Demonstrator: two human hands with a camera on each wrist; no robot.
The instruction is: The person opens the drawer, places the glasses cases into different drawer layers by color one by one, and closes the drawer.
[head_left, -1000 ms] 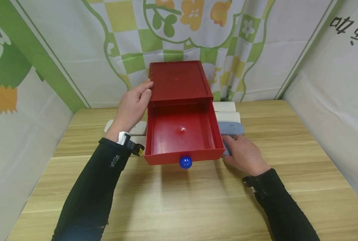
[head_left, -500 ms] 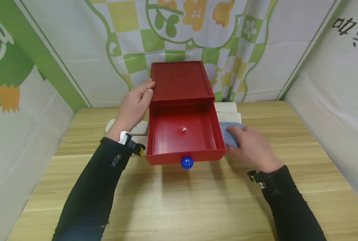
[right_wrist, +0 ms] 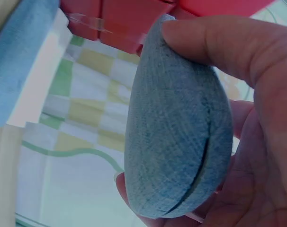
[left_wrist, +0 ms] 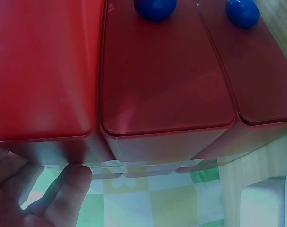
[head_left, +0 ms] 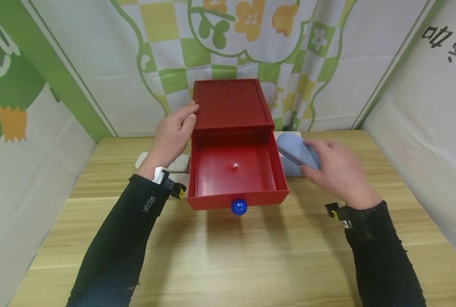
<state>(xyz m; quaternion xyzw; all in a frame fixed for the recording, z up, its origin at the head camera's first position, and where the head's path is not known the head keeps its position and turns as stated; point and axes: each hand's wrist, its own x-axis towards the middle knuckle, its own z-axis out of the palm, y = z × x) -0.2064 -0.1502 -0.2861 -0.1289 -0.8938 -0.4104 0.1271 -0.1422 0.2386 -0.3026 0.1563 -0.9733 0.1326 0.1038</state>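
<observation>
My right grip (head_left: 337, 170) pinches a blue, fabric-textured, rounded case (head_left: 295, 149) beside the pulled-out red plastic drawer (head_left: 212, 202); picking-up seems the step, and the next move likely wants a firm pinch. My left grip (head_left: 174, 132), fingers extended, touches the red plastic cabinet (head_left: 228, 102).

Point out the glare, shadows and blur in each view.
Head: a small glint inside the open red drawer, soft shadows below it on the wooden table, right grip slightly blurred; left wrist: pale sheen on the leftmost red panel; right wrist: blue case fairly crisp, checked curtain behind softer.
</observation>
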